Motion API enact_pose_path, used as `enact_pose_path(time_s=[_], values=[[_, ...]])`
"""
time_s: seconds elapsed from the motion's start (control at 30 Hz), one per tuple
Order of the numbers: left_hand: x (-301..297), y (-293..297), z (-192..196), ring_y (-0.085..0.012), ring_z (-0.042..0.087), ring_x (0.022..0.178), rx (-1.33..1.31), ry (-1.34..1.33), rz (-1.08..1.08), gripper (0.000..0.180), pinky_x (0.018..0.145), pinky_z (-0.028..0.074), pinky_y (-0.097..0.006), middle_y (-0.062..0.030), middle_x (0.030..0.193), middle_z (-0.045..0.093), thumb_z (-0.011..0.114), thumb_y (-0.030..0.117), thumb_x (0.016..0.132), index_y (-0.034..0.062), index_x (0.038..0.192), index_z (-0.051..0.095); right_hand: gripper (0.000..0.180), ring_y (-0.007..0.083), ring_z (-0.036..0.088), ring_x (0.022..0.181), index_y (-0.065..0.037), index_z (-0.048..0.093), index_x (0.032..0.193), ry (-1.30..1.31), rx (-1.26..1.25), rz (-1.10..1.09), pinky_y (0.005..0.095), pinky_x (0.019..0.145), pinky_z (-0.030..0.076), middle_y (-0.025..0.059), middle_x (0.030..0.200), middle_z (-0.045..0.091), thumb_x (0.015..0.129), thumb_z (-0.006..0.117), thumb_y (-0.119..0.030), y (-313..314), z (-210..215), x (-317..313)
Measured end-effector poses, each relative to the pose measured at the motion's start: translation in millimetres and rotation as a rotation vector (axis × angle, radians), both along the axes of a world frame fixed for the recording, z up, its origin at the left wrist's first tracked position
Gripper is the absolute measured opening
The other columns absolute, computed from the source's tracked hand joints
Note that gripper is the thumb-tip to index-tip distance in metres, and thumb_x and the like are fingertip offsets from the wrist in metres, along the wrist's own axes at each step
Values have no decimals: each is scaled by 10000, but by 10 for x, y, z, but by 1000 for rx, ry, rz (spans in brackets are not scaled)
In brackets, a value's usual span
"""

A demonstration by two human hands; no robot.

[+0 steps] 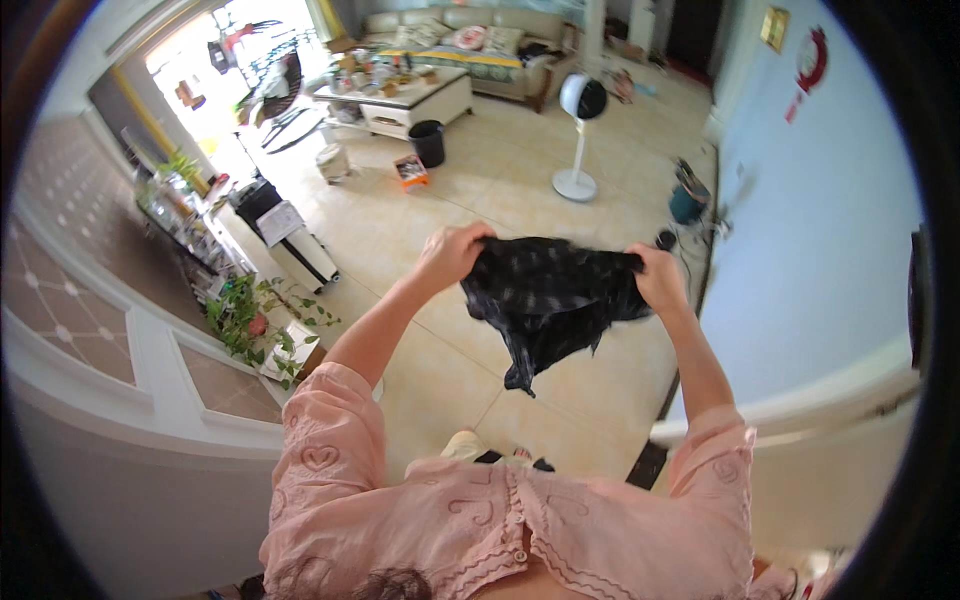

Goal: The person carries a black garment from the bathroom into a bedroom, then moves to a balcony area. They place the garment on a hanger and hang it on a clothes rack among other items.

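Note:
A thin, shiny black plastic bag [555, 290] is stretched in the air between my two hands, well above the floor. My left hand [452, 256] grips its upper left corner, fingers closed. On the other side, my right hand [660, 277] pinches the upper right edge. Below them the bag hangs crumpled, narrowing to a loose tip at the bottom. Whether its mouth is parted cannot be made out. Both of my arms reach forward, in short pink sleeves.
Beyond the bag stand a white pedestal fan [577, 160], a black bin [428, 143] and an orange box [410, 172] on the tiled floor [480, 190]. A cluttered coffee table [400, 100] fronts the sofa [470, 50]. Leafy plants [245, 310] are at left, a pale blue wall [815, 210] at right.

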State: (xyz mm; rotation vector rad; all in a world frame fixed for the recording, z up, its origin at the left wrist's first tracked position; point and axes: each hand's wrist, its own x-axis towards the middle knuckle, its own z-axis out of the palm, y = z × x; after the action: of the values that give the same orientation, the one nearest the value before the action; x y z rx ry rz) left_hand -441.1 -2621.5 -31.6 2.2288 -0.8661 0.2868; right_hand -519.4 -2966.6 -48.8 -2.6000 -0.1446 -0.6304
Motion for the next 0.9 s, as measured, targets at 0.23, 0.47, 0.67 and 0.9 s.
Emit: enact_pose_path(time_s=[0.23, 0.47, 0.67, 0.9], values=[[935, 337, -137, -316, 587, 755, -236, 129, 229, 199, 650, 445, -352, -162, 819, 611, 545, 106, 816, 44, 1005, 553, 216, 333, 608, 797, -61, 575, 907, -158, 264, 110, 342, 673, 466, 163, 822, 621, 719, 570, 45, 445, 175, 1320], [2017, 1051, -317, -149, 566, 899, -107, 295, 120, 301, 764, 462, -288, -119, 980, 600, 561, 89, 831, 30, 1124, 521, 255, 336, 596, 857, -64, 567, 923, -150, 207, 221, 358, 713, 464, 159, 864, 619, 707, 531, 67, 1144, 441, 2827], [2787, 1258, -388, -145, 585, 887, -211, 927, -63, 386, 793, 489, -273, -100, 938, 608, 572, 345, 867, -41, 874, 599, 243, 332, 592, 831, -87, 585, 886, -118, 184, 274, 381, 701, 459, 138, 851, 625, 695, 520, 48, 1640, 589, 3730], [3687, 1016, -749, -203, 623, 757, -678, 1517, -28, 596, 665, 543, -340, -132, 923, 589, 447, 551, 862, 9, 1095, 534, 349, 313, 608, 824, -67, 588, 873, -273, 283, 518, 321, 740, 471, 129, 800, 612, 608, 471, 128, 2063, 840, 4464]])
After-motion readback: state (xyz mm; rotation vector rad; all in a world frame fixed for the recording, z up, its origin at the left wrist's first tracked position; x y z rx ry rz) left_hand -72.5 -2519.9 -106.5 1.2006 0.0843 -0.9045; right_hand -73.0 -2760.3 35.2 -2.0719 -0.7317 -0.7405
